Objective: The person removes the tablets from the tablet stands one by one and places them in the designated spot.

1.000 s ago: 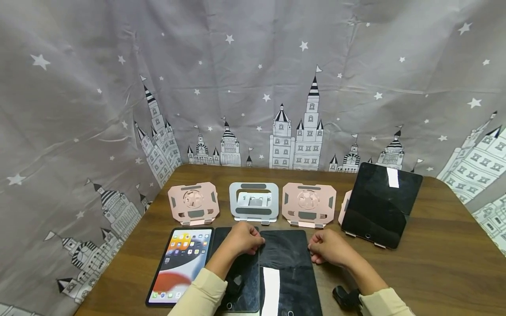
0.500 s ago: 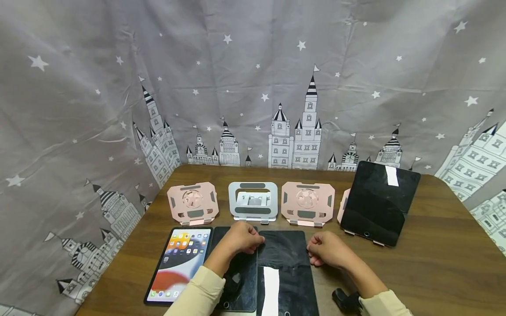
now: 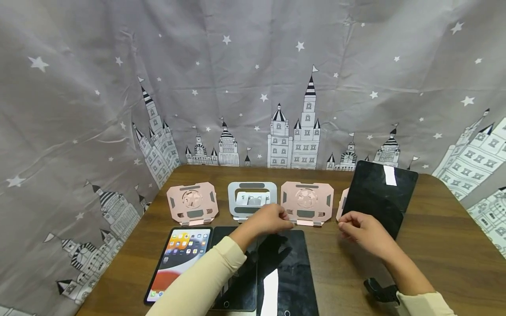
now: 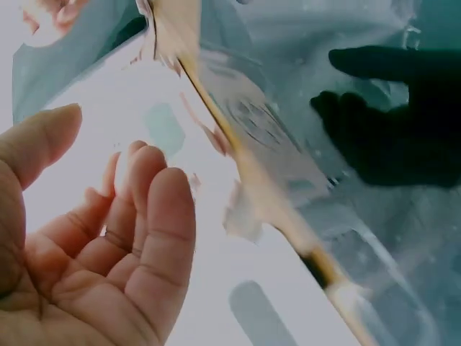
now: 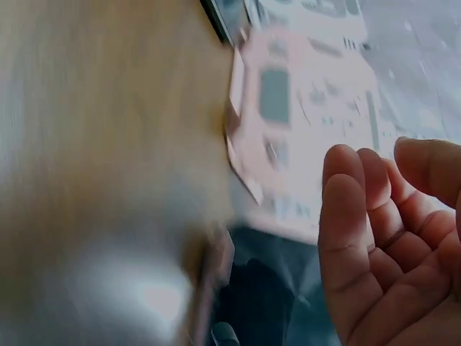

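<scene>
My left hand (image 3: 269,221) hovers above the top end of a dark tablet (image 3: 296,272) lying flat, which bears a white strip and the hand's reflection. In the left wrist view this hand (image 4: 108,252) holds nothing, its thumb apart from the loosely bent fingers. Just behind it stands a pink tablet stand (image 3: 290,195). My right hand (image 3: 367,235) is in front of another tablet (image 3: 379,193), propped on a partly hidden pink stand (image 3: 342,199), covering its lower part. No object is between that hand's fingers (image 5: 342,216) in the right wrist view.
A white tablet stand (image 3: 237,186) and another pink stand (image 3: 205,193) are farther left in the row. A lit tablet (image 3: 189,245) lies at left; beside it, a dark tablet (image 3: 249,294) is partly under my left arm. A grey printed curtain (image 3: 237,87) hangs behind the table.
Both hands have left the sides of the flat tablet. The left moved up and right over its top end; the right moved right and back to the propped tablet.
</scene>
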Tool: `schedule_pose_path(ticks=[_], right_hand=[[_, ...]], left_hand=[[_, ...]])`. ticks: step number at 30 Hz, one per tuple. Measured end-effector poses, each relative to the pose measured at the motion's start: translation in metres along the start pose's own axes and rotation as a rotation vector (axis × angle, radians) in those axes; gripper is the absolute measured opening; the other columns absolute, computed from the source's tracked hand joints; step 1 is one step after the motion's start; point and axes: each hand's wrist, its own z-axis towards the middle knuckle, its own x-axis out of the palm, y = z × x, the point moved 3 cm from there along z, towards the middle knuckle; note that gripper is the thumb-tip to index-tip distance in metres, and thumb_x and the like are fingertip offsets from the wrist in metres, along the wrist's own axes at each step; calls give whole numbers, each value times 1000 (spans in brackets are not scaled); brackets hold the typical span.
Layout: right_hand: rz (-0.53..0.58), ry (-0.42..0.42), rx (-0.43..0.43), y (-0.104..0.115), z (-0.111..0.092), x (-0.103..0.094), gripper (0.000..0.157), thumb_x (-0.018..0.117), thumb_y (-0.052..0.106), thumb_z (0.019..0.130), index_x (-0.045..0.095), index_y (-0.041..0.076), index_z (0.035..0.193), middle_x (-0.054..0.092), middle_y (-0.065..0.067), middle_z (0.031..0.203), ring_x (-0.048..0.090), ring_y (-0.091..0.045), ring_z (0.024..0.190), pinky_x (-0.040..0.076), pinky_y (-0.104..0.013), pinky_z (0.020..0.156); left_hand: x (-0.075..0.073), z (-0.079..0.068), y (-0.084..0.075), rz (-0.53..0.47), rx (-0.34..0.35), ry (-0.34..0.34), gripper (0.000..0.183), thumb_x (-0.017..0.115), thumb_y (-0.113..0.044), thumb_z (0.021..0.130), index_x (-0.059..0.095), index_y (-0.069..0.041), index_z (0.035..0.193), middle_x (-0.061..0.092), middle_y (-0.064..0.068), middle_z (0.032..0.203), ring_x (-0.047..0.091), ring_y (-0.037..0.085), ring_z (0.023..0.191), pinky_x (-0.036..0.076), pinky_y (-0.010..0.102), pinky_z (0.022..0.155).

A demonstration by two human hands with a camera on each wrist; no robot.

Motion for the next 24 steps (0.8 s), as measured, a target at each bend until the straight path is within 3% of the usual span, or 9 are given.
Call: schedule_pose_path(ticks=[7,13,18,24], right_hand=[[-58,-109,-31,-14,-9,-63,24,52,13,104,59,-9,111,66,-17,97,66,-15,80,57,-32,65],[-112,-228,-66,-34,-15,-107,25,49,10,104,57,-13,110,67,-17,93,63,-3,73,55,-23,61],[-126,-297,-68,-49,-17,-127,24,51,9,103,57,-13,109,67,0,82,61,0,69,54,-21,58],[-144,-346,-38,-54,-12,-140,28,51,15,104,55,-11,113,67,-5,87,60,4,71,54,-20,57]], left_hand=[[9,41,-52,37,110,-7,20,70,-23,91,64,-14,75,54,-9,66,48,6,60,39,20,54],[18,70,-75,-100,111,-106,13,67,-24,94,67,-14,84,59,-7,76,52,8,67,44,21,57],[25,86,-87,-215,131,-211,11,66,-23,95,69,-14,90,60,-9,80,54,7,73,46,20,62],[32,103,-110,-244,141,-338,9,67,-22,95,70,-14,95,61,-10,84,55,4,76,46,17,67]])
